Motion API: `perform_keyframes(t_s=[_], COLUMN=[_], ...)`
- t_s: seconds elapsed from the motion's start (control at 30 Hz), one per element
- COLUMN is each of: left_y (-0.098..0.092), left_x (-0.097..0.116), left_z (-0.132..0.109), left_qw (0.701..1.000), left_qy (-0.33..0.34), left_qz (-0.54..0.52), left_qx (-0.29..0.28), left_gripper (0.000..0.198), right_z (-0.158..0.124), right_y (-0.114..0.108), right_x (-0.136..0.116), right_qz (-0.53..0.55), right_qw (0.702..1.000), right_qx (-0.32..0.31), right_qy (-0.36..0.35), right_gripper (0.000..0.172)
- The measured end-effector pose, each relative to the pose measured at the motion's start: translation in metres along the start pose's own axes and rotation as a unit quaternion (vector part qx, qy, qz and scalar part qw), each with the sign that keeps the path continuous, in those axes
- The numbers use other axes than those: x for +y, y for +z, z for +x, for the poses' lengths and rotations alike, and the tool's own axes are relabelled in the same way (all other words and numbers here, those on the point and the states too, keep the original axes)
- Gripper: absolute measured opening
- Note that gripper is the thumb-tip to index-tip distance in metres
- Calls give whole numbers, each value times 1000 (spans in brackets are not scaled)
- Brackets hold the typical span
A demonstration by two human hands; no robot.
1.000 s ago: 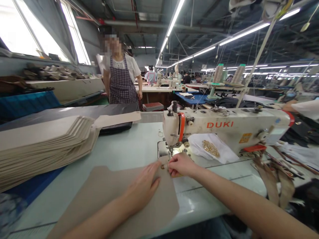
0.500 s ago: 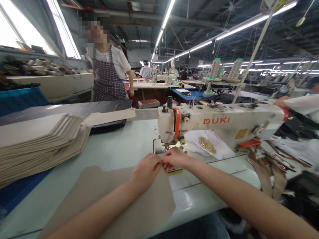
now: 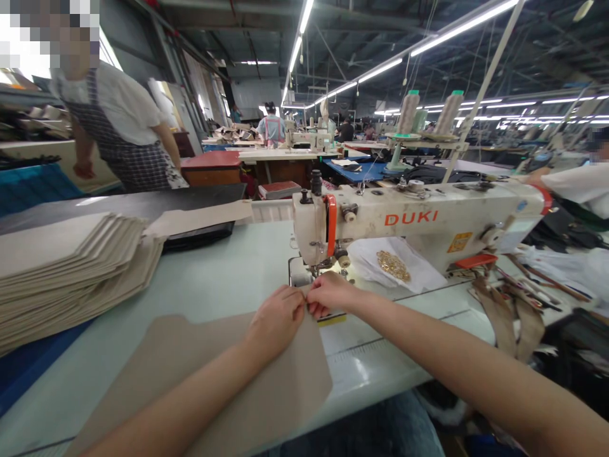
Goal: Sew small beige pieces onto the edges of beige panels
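A flat beige fabric panel (image 3: 297, 381) lies on the pale green table, running under my left forearm. My left hand (image 3: 277, 317) rests on its upper edge, fingers bent and pinching the material. Close beside it, almost touching, my right hand (image 3: 330, 296) pinches the same edge, just in front of the needle area of the sewing machine (image 3: 371, 219). The fingers cover the spot they hold, and the presser foot is partly hidden behind them.
At left stands a tall stack of beige panels (image 3: 71, 273), and another panel (image 3: 195, 218) lies behind it on black material. Gold metal rings (image 3: 392, 265) lie on white cloth under the machine arm. Brown straps (image 3: 504, 314) and tools sit at right. A person in a checked apron (image 3: 128, 152) stands behind.
The person in the apron has moved left and turned. The view has shifted slightly. My hands keep nearly the same place on the panel.
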State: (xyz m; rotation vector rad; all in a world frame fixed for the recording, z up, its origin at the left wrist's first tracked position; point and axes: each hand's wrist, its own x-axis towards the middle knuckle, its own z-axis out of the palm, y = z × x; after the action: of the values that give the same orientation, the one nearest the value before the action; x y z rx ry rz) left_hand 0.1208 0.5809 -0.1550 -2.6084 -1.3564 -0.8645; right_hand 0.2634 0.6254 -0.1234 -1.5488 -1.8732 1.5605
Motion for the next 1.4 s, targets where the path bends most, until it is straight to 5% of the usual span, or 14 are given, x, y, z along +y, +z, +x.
perform_keyframes(t_s=[0.2,0.37,0.4,0.53,0.67,0.77,0.97,1.4], left_y=[-1,-3,-3,0,1,0,-5,2], left_x=[-1,0,0,0,-1,-1,-2,-3], left_z=[3,3,2,0,0,0,1,-3], left_qw=[1000,1000,1000,1000,1000,1000,999,1000], left_qy=[-9,-6,-6,-9,-14,-16,-15,6], left_qz=[21,18,16,8,-11,-15,-23,7], left_qx=[-18,-21,-20,-11,-10,-14,-41,-20], left_gripper=[18,17,18,18,18,18,17,17], right_z=[-4,-36,-45,-67,-64,-53,-41,-24], right_y=[-3,-13,-16,-21,-20,-16,-6,-2], right_x=[9,33,39,59,61,58,52,60], right_qz=[-107,-247,-292,-511,-555,-544,-482,-453], right_qw=[990,939,919,742,667,665,714,702], right_qx=[56,128,117,74,49,61,139,93], right_qy=[-68,-201,-240,-428,-495,-508,-489,-542], right_gripper=[19,14,14,14,18,17,19,18])
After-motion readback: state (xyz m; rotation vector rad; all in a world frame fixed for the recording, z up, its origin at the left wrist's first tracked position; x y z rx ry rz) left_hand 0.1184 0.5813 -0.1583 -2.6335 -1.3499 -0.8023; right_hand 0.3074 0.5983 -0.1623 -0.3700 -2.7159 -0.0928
